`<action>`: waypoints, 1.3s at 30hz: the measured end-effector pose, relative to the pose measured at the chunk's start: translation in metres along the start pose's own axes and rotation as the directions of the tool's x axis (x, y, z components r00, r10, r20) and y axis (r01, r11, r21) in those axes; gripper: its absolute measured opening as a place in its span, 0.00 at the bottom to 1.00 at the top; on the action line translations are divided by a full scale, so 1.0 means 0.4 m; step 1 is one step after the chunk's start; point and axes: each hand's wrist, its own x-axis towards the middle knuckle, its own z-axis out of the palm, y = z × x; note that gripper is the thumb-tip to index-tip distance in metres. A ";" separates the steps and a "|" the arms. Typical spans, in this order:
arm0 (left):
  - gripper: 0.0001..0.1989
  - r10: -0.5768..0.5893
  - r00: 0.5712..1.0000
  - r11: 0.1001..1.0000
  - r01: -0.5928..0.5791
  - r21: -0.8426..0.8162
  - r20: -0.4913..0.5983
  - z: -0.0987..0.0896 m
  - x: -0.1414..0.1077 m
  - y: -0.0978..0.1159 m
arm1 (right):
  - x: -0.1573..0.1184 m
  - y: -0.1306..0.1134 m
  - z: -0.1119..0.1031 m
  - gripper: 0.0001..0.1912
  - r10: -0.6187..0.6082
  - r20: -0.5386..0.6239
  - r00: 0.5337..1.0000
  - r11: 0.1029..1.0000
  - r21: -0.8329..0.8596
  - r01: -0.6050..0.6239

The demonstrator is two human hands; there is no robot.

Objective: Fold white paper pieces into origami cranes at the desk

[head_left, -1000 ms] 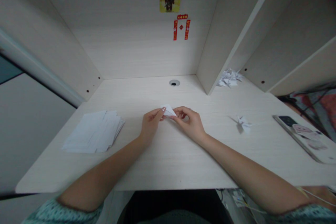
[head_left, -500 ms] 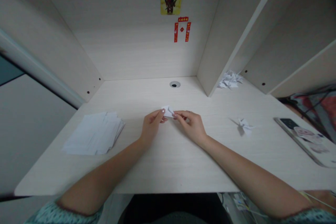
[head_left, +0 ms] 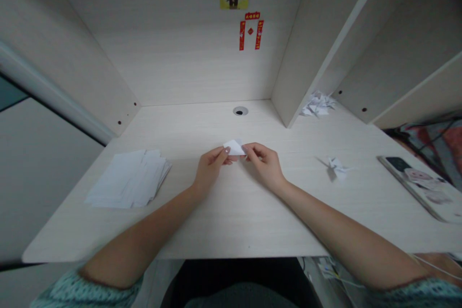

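Between my hands, above the middle of the desk, is a small folded piece of white paper (head_left: 234, 147). My left hand (head_left: 212, 166) pinches its left end between thumb and fingers. At the right end, the thumb and fingers of my right hand (head_left: 265, 163) close on the paper's edge. The upper edge of the paper slopes, and its lower edge lies level across the fingers. A folded white paper crane (head_left: 338, 167) rests on the desk to the right of my right hand. Left of my left hand lies a stack of white paper sheets (head_left: 126, 178).
The pale desk (head_left: 216, 226) has a round cable hole (head_left: 240, 111) near its back panel. A heap of folded white paper pieces (head_left: 318, 104) sits behind the upright divider (head_left: 299, 77). A phone (head_left: 420, 185) lies at the right. Red paper strips (head_left: 242, 35) decorate the back panel.
The paper has been turned in my fingers, so a smooth flap now faces up where a crease showed before. My right hand has shifted slightly right. The whole view has tilted a little downward.
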 end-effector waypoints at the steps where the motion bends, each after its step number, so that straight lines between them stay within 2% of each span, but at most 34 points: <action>1: 0.17 0.005 1.000 1.000 -0.005 -0.004 0.004 0.001 0.000 -0.001 | 0.000 0.002 0.001 0.13 0.009 -0.020 1.000 1.000 0.026 -0.009; 6: 0.16 0.012 1.000 0.999 -0.011 -0.035 0.029 0.004 -0.008 0.006 | -0.003 0.004 0.002 0.13 0.013 -0.057 0.998 0.992 0.125 -0.005; 10: 0.17 -0.026 1.000 0.998 0.026 -0.060 0.003 0.001 -0.007 0.010 | -0.007 -0.006 0.001 0.09 -0.046 -0.009 0.999 0.997 0.061 0.046; 16: 0.18 -0.057 0.997 0.981 0.045 -0.188 -0.060 -0.006 0.003 -0.006 | -0.015 -0.004 0.003 0.11 -0.140 0.068 0.988 0.990 -0.009 0.141; 22: 0.17 -0.029 0.994 0.990 0.014 -0.139 -0.108 0.000 0.000 0.003 | -0.014 -0.004 -0.003 0.07 -0.247 0.060 0.967 0.955 -0.154 0.253; 27: 0.17 0.041 0.992 0.997 -0.049 -0.063 -0.119 0.003 -0.005 0.012 | -0.011 -0.018 -0.012 0.07 -0.423 0.098 0.901 0.872 -0.226 0.434; 39: 0.17 0.150 0.989 0.975 -0.145 0.170 -0.014 -0.007 -0.007 -0.007 | -0.013 -0.008 -0.010 0.06 -0.412 0.079 0.908 0.868 -0.270 0.417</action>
